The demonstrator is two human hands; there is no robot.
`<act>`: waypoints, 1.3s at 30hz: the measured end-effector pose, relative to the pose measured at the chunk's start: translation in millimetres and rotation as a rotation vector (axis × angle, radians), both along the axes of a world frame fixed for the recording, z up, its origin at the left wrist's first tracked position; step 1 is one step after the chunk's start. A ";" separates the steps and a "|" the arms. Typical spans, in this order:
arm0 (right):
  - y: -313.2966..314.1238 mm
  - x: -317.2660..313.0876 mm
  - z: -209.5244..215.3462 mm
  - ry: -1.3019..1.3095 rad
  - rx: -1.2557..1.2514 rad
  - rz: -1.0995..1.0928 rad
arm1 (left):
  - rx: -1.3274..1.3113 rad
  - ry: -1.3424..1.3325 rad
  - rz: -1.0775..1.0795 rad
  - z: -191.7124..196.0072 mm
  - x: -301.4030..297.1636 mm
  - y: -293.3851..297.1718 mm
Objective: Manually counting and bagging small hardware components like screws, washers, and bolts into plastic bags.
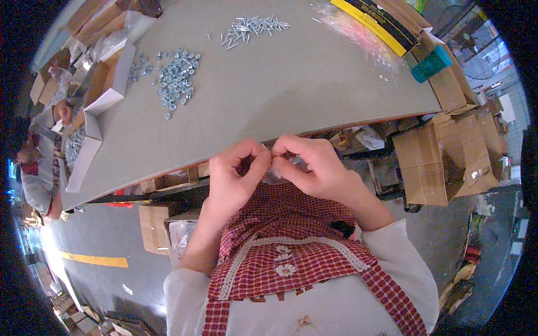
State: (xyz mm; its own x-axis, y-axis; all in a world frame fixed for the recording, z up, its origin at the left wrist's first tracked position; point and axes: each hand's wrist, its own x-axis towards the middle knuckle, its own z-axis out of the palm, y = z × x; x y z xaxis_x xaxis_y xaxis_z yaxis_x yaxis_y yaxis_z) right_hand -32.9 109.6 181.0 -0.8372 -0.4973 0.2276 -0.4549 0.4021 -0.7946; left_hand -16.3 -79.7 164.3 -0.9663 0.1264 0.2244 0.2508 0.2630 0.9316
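My left hand [236, 171] and my right hand [316, 165] meet in front of the table's near edge, above my red checked apron [297, 255]. Thumb and forefinger of each are pinched together, almost touching the other's. Between and just below the fingertips shows a bit of clear plastic [273, 178], which looks like a small bag; whatever is inside it is hidden. Farther in on the grey table [241, 101] lie a pile of metal nuts or short round fittings [178, 78] and a pile of thin metal pins or screws [252, 29].
White trays [84, 154] with small metal parts line the left, where another person's hand [64, 112] reaches in. Clear plastic pieces [358, 31], a yellow-black box [375, 22] and a teal cup [431, 63] lie at far right. Cardboard boxes [423, 162] stand below right.
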 end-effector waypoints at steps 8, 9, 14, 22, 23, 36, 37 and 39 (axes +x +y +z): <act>-2.2 -5.5 3.9 0.462 0.160 -0.215 | -0.352 0.265 0.187 21.5 13.9 8.2; -2.8 -6.3 4.9 0.527 0.131 -0.180 | -0.418 0.218 0.196 23.1 11.8 5.1; -2.1 -8.8 23.1 0.577 0.066 0.132 | -0.026 -0.251 0.051 26.7 -2.9 -19.3; 13.9 -17.2 15.1 0.846 -0.006 -0.075 | 0.545 -0.503 0.056 30.0 -19.3 -2.5; 17.2 -19.9 13.4 0.861 0.031 -0.066 | 0.549 -0.495 0.054 31.3 -20.3 -3.0; 11.4 -38.7 26.5 0.552 0.340 -0.056 | -0.147 0.312 0.508 19.0 -45.5 -22.5; 7.9 -39.1 20.6 0.558 0.343 -0.060 | -0.642 0.708 0.660 30.6 -44.8 -18.2; -4.7 -41.2 5.3 0.618 0.250 0.053 | -0.629 0.673 0.551 30.3 -41.3 -17.2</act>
